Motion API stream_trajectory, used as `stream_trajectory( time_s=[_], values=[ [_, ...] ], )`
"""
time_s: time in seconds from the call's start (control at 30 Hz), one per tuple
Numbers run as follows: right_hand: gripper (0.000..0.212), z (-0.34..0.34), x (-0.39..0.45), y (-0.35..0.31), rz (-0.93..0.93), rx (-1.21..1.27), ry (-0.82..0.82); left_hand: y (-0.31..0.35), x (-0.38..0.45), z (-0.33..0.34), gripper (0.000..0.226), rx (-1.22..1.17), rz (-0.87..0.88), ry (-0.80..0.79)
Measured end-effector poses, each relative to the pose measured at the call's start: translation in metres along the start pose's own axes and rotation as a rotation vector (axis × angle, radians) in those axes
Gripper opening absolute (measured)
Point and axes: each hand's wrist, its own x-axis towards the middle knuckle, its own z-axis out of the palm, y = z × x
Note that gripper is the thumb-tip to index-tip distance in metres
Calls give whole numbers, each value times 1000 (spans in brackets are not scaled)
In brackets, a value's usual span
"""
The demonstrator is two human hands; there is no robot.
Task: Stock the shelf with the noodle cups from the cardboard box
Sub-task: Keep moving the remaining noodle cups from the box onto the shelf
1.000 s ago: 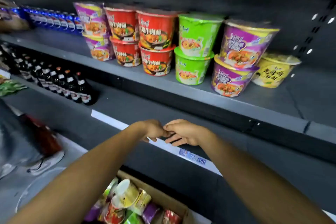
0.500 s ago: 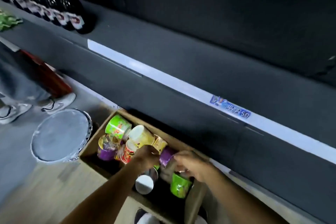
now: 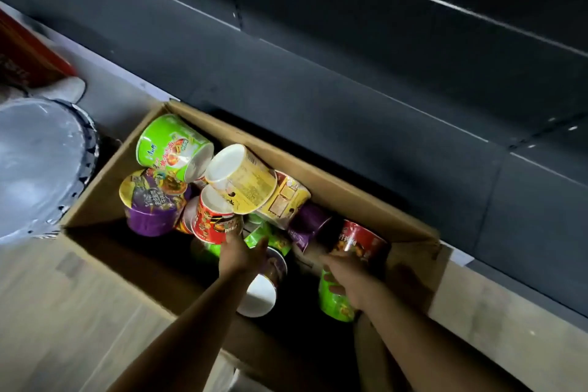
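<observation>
Both hands had dropped deeper into the cardboard box (image 3: 321, 188): left hand (image 3: 241, 253) released at nine o'clock of the right hand (image 3: 348, 277), which grasped a green cup (image 3: 334, 305); I feared the loose pile toppling.

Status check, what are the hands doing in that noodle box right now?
Left hand open, reaching among cups. Right hand gripping green cup. Cardboard box still full, cups jumbled.

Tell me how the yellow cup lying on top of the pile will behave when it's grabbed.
The yellow cup lies on its side atop other cups, so it will likely roll or slide if nudged. It looks like thin printed packaging, probably light, and may dent under a hard squeeze. Lifting it could shift the red cup beneath.
</observation>
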Motion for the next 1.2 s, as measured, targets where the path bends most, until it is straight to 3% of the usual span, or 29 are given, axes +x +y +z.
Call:
stream_trajectory(
  time_s=[0.17,0.3,0.4,0.53,0.7,0.9,1.1,1.2],
  values=[
    [21,45,48,-48,-169,104,-88,12,54,2,103,-391,67,323],
    [14,78,69,-90,-149,228,-201,34,81,-12,88,-354,58,424],
    [25,96,76,-108,-120,309,-299,41,97,-17,74,-344,73,345],
    [31,105,76,-114,-75,376,-294,36,108,-21,82,-534,95,227],
    [30,92,49,-112,-98,329,-219,36,90,-35,51,-609,59,54],
    [17,47,-37,-125,-162,173,-122,62,18,-69,41,-415,11,-31],
    [11,-1,-150,-148,-258,177,-74,95,-51,-111,84,-434,-76,-212],
    [11,-25,-210,-160,-296,241,-52,112,-91,-140,79,-446,-145,-338]
  ],
)
